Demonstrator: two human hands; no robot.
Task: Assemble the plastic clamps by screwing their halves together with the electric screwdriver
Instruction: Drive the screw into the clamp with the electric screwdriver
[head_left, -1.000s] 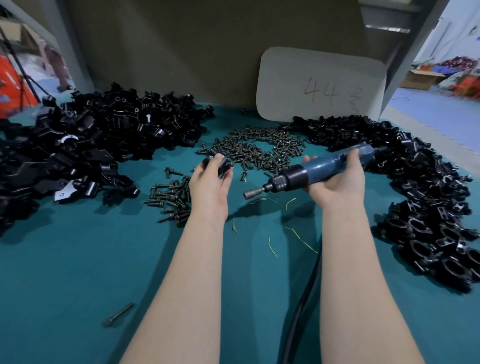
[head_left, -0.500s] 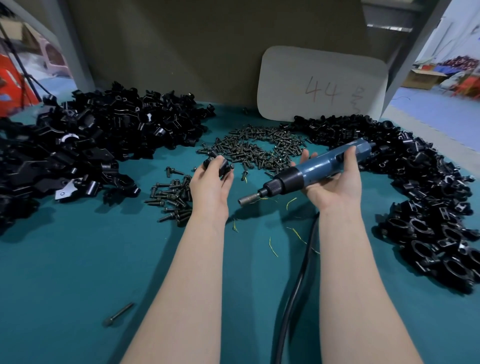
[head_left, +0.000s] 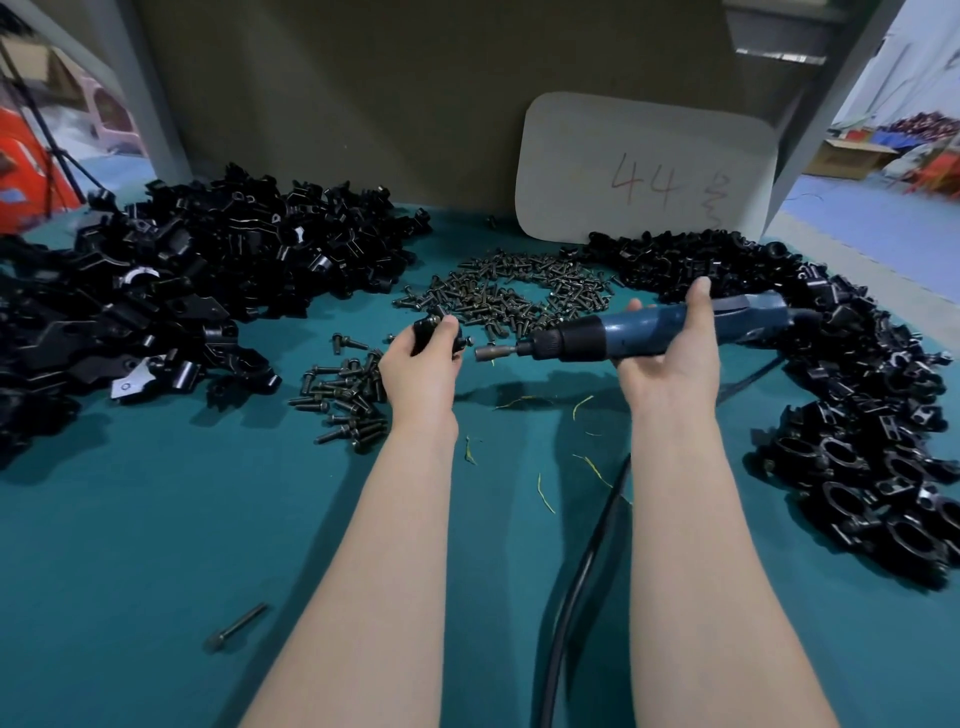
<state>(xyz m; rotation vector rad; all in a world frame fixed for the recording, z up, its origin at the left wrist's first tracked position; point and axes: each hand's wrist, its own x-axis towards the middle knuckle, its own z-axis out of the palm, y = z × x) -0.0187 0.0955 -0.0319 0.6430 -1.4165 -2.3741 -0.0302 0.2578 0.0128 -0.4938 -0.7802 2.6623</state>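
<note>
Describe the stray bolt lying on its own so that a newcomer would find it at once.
Start from the teal table. On its near left part, left of the left forearm, one bolt lies slantwise. Unlike the bolt heap farther back, it has nothing touching it and looks longer.

Clamp in our left hand (head_left: 423, 366), electric screwdriver (head_left: 649, 332) in our right hand (head_left: 670, 369), the two almost meeting.

We grip a small black clamp (head_left: 430, 332) above the teal table (head_left: 156, 519), and the screwdriver lies level across our right palm, thumb up over its blue body. Its bit (head_left: 491, 352) points left, just beside the clamp; contact we cannot tell. Behind sits the heap of small screws (head_left: 519, 296), longer bolts (head_left: 348, 400) by our left wrist, black clamp parts (head_left: 182, 291) piled left, more clamps (head_left: 857, 405) right. The black cable (head_left: 576, 587) trails between our forearms, and a card (head_left: 644, 171) marked 44 leans at the back.
</note>
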